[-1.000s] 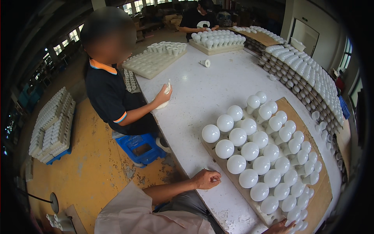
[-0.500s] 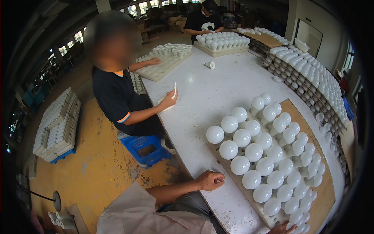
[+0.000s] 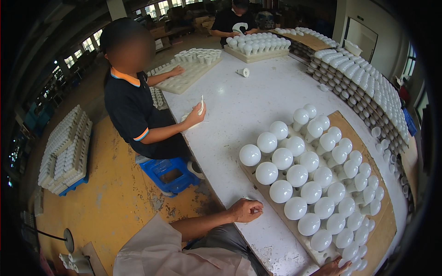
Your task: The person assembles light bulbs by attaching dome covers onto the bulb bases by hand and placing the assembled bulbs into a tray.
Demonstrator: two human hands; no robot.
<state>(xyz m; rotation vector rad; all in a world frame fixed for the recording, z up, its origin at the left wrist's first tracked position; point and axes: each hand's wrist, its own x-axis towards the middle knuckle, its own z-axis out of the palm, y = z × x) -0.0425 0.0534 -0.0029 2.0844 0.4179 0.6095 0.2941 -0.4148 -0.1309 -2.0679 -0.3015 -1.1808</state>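
Note:
White light bulbs [image 3: 311, 192] stand in rows, round ends up, in a pale tray [image 3: 291, 220] on the table before me. My left hand [image 3: 246, 210] rests by the table's near-left edge, left of the tray. Its fingers are curled together, and whatever they may hold is hidden. At the bottom of the view, my right hand [image 3: 332, 267] is at the tray's near end. Its fingers curl against a light bulb [image 3: 343, 263] there, partly covered by neighbouring bulbs. A few bare holes show in the tray beside that hand.
A co-worker [image 3: 133, 101] sits at the left with a tray [image 3: 184, 76] of white parts. Another person [image 3: 234, 23] is behind a tray of bulbs [image 3: 258, 46]. One bulb [image 3: 244, 72] lies on the table [image 3: 230, 110]. Stacked bulb covers [image 3: 357, 85] line the right side.
The view has shifted slightly. The co-worker's head has turned more toward the table, and a white piece stays in their hand. My left hand stays curled; my right hand has moved slightly up at the tray's end.

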